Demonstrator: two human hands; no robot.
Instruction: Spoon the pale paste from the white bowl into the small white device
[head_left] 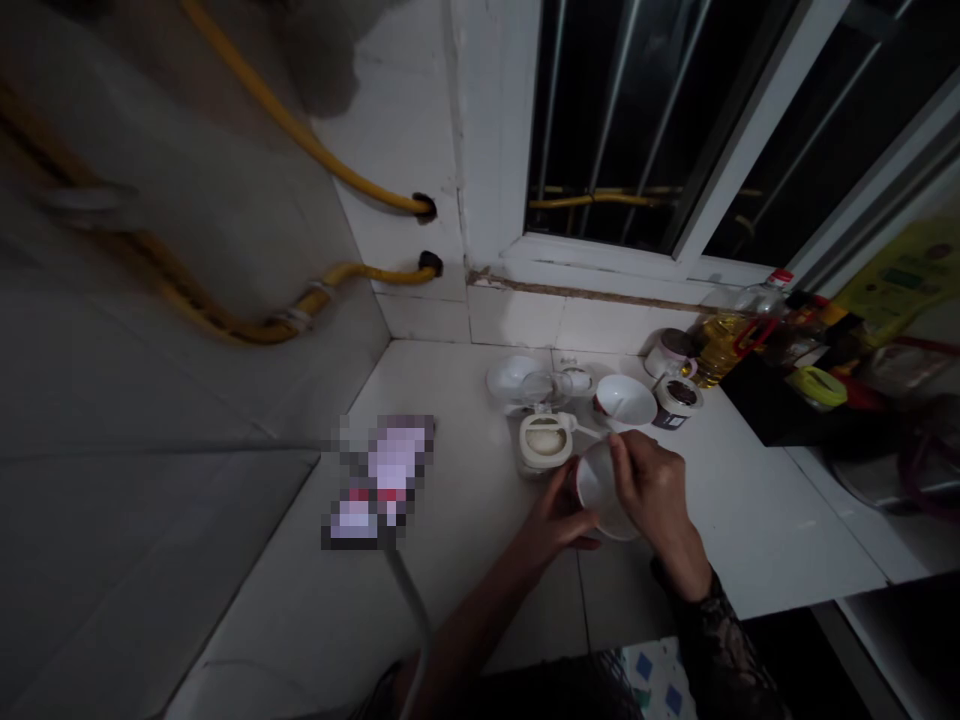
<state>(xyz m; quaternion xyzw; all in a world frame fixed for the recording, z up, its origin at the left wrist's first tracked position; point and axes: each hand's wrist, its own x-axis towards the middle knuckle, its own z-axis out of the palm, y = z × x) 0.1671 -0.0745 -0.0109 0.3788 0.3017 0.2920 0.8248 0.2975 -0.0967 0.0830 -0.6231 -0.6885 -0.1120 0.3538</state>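
Observation:
Near the front of the white counter, my left hand is wrapped round the side of a tilted white bowl. My right hand is closed at the bowl's right rim, its fingertips pinching the end of a thin white spoon handle. That handle reaches left to a square clear container with white contents and its lid open, just behind the bowl. Behind these stand a second white bowl with something resting in it, a clear glass bowl and a jar of dark contents.
A pixelated phone-like object lies on the left of the counter, with a grey cable running forward from it. Oil and sauce bottles and a black box crowd the back right. Yellow pipes enter the wall.

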